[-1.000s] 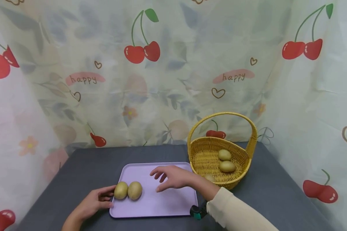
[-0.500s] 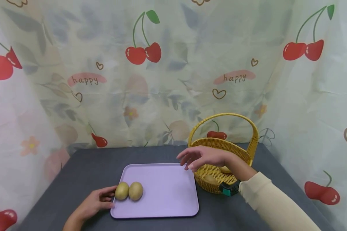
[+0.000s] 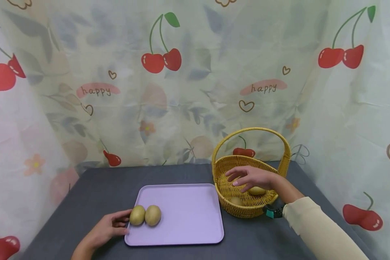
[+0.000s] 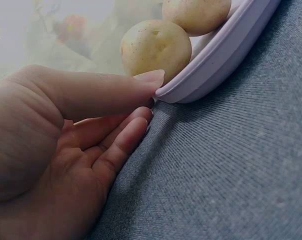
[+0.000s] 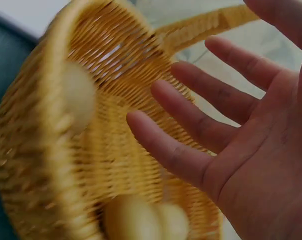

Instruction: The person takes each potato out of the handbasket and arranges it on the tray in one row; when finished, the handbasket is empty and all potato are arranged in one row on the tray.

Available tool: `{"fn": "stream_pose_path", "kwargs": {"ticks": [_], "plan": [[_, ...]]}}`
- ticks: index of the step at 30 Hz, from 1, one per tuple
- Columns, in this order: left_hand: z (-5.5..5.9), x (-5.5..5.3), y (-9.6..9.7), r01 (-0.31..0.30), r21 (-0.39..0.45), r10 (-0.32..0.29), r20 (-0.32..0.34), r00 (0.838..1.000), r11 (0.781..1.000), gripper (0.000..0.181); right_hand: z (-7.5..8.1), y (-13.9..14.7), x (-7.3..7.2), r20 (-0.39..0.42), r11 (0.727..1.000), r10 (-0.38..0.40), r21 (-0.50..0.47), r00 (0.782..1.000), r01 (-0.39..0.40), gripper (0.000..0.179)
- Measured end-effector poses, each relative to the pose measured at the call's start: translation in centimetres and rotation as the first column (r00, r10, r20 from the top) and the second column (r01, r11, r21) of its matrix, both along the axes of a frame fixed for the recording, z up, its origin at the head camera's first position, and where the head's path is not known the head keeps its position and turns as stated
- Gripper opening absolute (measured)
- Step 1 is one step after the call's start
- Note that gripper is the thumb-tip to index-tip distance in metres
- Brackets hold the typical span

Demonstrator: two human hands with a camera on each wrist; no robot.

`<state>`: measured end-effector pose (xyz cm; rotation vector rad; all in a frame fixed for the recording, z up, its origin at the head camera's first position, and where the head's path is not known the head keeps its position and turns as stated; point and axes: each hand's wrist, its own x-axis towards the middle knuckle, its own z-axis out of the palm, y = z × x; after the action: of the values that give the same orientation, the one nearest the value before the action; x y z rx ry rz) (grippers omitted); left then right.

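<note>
At the left edge of the lilac tray [image 3: 188,216], my left hand [image 3: 102,227] holds the rim, thumb tip on top of it and fingers beside and below. Two potatoes [image 3: 153,215] [image 4: 156,47] lie side by side on the tray next to that hand. Over the wicker basket [image 3: 227,180] hovers my right hand [image 3: 251,177], its fingers spread and holding nothing. Inside the basket are three potatoes: one [image 5: 78,95] near the front rim, and two [image 5: 131,217] together at the other side, partly covered by the hand in the head view.
The basket's tall arched handle [image 3: 251,129] rises behind the right hand. A dark grey cloth [image 3: 110,184] covers the table under tray and basket. Cherry-print curtains [image 3: 188,108] hang at the back and sides.
My right hand has moved right, from above the tray to above the basket, with nothing in it. The left hand and the two potatoes on the tray have stayed in place.
</note>
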<state>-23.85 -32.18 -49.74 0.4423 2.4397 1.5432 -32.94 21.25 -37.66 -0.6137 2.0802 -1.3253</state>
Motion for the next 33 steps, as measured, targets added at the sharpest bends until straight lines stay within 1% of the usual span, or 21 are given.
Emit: {"fn": "stream_pose_path", "kwargs": {"ticks": [3,5,10,14,18,21,23,25,27,31,33], "plan": [[0.0,0.0,0.1,-0.002,-0.002,0.001,-0.005,1.0,1.0,0.069,-1.2,0.4,0.2,0.003,0.999,-0.028,0.043,1.0,0.028,0.053],[0.0,0.1,0.0,-0.001,-0.001,0.001,-0.013,1.0,1.0,0.069,-1.8,0.4,0.3,0.014,0.997,-0.033,0.066,0.999,0.032,0.053],[-0.1,0.1,0.0,0.002,-0.001,-0.002,-0.018,1.0,1.0,0.069,-2.8,0.0,0.4,0.075,0.994,-0.019,0.11,0.997,0.011,0.056],[-0.1,0.1,0.0,0.004,0.002,-0.003,-0.016,1.0,1.0,0.069,-3.4,-0.5,0.6,0.099,0.987,-0.004,0.163,0.995,-0.013,0.053],[-0.2,0.0,0.0,0.004,0.013,-0.004,-0.009,1.0,1.0,0.068,-3.9,-1.0,0.9,0.065,0.969,0.032,0.243,0.997,-0.047,0.049],[-0.2,0.0,0.0,0.004,0.024,-0.004,0.001,1.0,1.0,0.068,-4.2,-1.2,1.1,0.019,0.953,0.04,0.301,0.999,-0.044,0.048],[-0.2,-0.1,0.0,0.007,0.029,-0.007,-0.001,1.0,1.0,0.068,-4.4,-1.3,1.2,-0.004,0.947,0.043,0.319,0.999,-0.039,0.047],[-0.1,-0.1,0.0,0.013,0.033,-0.013,-0.006,1.0,0.999,0.068,-4.6,-1.3,1.2,-0.021,0.946,0.043,0.322,0.999,-0.034,0.045],[-0.1,-0.1,0.0,0.018,0.032,-0.017,-0.014,1.0,0.999,0.067,-4.7,-1.2,1.2,-0.034,0.955,0.05,0.295,0.998,-0.038,0.044],[0.0,0.0,0.0,0.019,0.032,-0.019,-0.017,1.0,0.999,0.067,-4.5,-0.9,1.2,-0.064,0.974,0.055,0.225,0.996,-0.039,0.042],[0.0,0.0,0.0,0.018,0.03,-0.018,-0.014,1.0,0.999,0.068,-4.4,-0.6,1.2,-0.094,0.986,0.05,0.166,0.994,-0.033,0.044]]}}
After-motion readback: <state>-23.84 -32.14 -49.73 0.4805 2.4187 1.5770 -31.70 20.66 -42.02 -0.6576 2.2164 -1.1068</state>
